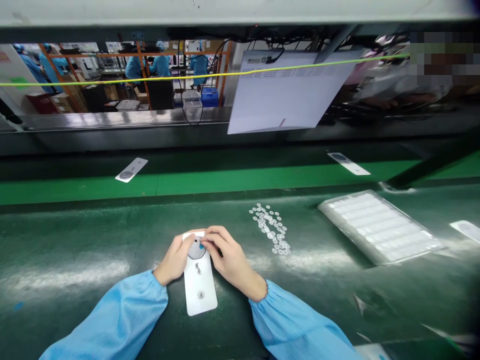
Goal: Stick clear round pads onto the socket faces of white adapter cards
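Observation:
A white panel (197, 280) that looks like a phone back cover lies on the green bench in front of me. It has dark printed characters, a small round mark near its lower end and a grey round plate (196, 251) near its top. My left hand (175, 258) grips the panel's upper left edge, thumb on the grey plate. The fingers of my right hand (225, 254) are pinched together over the plate's right side, at a small blue tab (201, 246). Right of my hands, many small clear round discs (270, 227) lie in a loose pile.
A clear-wrapped tray (378, 227) with white rows sits to the right. Similar panels lie on the green belt beyond, one at left (132, 169) and another at right (348, 164). A white board (285, 95) hangs ahead, crossed by a yellow cord (210, 76). People work behind.

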Available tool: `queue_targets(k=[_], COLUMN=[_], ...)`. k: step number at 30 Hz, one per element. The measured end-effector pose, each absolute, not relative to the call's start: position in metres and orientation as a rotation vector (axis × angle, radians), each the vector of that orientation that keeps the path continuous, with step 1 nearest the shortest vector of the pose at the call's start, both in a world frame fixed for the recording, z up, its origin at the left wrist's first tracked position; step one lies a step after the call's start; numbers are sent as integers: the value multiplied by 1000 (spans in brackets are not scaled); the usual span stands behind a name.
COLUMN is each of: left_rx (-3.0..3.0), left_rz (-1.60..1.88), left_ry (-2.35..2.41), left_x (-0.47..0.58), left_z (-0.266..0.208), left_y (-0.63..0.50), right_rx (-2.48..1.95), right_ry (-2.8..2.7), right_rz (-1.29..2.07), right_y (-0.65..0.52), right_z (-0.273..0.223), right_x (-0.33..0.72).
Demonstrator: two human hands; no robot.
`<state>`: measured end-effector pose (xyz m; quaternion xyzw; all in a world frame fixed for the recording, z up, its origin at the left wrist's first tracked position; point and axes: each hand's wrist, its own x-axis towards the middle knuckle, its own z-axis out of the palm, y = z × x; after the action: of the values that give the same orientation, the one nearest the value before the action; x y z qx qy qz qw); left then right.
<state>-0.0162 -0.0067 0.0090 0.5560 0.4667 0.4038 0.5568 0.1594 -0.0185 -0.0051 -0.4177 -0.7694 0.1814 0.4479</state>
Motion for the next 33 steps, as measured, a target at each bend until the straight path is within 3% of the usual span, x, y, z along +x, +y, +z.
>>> queue_targets(k=[14,33], left_rx=[1214,1227], left_rz=[963,890], left_ry=[1094,1095], left_x=[-11,-15], left_z=[17,10], left_y=[-4,-5], right_rx=[-961,-1058], right_ry=[-1851,-1977], right_rz=[505,336], right_y=[-24,-23], right_z=[4,0], right_x=[164,163])
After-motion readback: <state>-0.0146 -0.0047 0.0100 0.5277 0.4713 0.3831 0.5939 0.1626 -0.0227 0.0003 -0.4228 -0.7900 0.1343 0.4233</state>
